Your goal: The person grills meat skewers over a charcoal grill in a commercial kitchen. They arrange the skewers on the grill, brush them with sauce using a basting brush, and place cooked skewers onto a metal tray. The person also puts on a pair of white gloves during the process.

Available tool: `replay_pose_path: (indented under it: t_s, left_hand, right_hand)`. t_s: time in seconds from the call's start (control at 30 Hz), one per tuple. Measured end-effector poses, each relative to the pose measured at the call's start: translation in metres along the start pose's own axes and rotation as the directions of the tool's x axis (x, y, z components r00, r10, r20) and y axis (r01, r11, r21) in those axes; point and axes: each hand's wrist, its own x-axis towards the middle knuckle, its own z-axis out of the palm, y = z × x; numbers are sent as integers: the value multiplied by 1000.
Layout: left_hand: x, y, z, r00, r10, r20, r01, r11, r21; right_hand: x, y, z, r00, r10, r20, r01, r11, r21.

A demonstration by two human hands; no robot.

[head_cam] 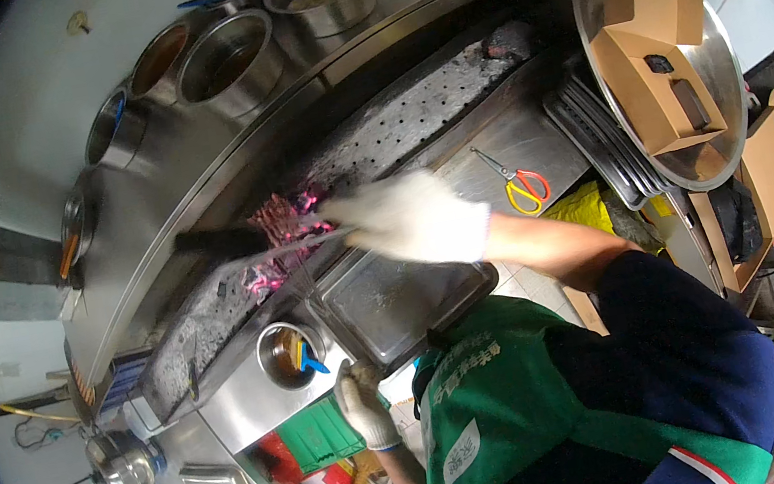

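My right hand (414, 219), in a white knit glove, reaches over the charcoal grill (384, 128) and is blurred by motion. Its fingers close around a thin grey metal tool (296, 245), too smeared to name. Beyond it, reddish meat (275, 218) lies over glowing coals (264, 280), beside a blurred black shape (220, 242). My left hand (362, 398), also gloved, is curled at the near left corner of a metal tray (404, 300); whether it grips anything is hidden. Close by stands a steel pot (268, 356) holding a brush (304, 354) with a blue handle.
Scissors (519, 187) with red and yellow handles lie right of my right hand. Steel pots (230, 65) line the back ledge. Stacked trays (601, 132) and a wide metal basin (734, 111) bearing an opened cardboard box (666, 84) stand right. A green crate (319, 435) sits below.
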Motion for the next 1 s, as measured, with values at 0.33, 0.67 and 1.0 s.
replay_pose_path:
  t_s: [0.33,0.67,1.0]
  left_hand:
    - [88,46,33,973,181,-144,-64,809,585]
    - [144,23,52,945,269,-186,33,487,873]
    - [122,42,128,892,397,-217,131,234,963]
  right_hand:
    - [-126,213,-66,878,359,-316,-478,672,-565]
    - [-128,176,-24,839,389,-381,-490,844,-217]
    - [-74,185,17,807,543,-234,-584,793,-173]
